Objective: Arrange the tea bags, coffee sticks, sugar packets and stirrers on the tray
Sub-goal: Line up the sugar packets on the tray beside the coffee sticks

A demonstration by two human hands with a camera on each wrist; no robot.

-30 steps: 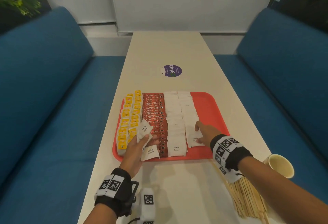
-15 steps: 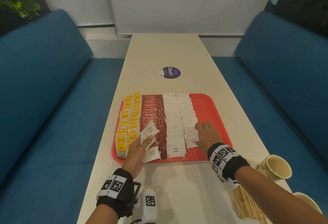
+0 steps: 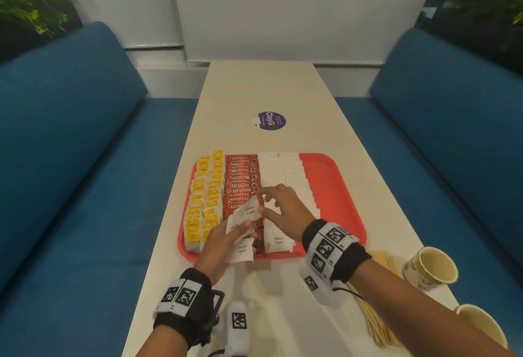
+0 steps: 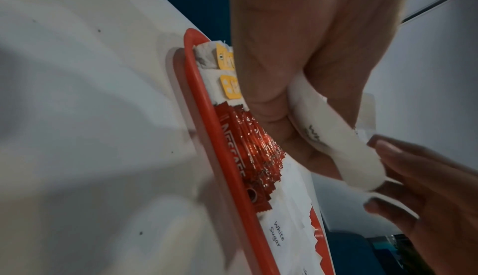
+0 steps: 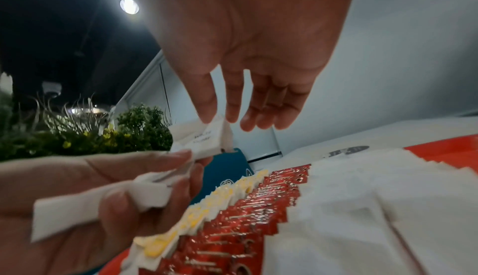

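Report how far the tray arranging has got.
Done: tea bags, coffee sticks and most sugar packets sit in rows on the tray. In hand: the left hand holds loose sugar packets; the right hand takes one. Left: the stirrers, off-tray.

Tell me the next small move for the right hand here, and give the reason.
Probably draw the top sugar packet out of the left hand and lay it on the white rows. The right hand already pinches its corner, the left hand holds more, and bare tray remains beside those rows.
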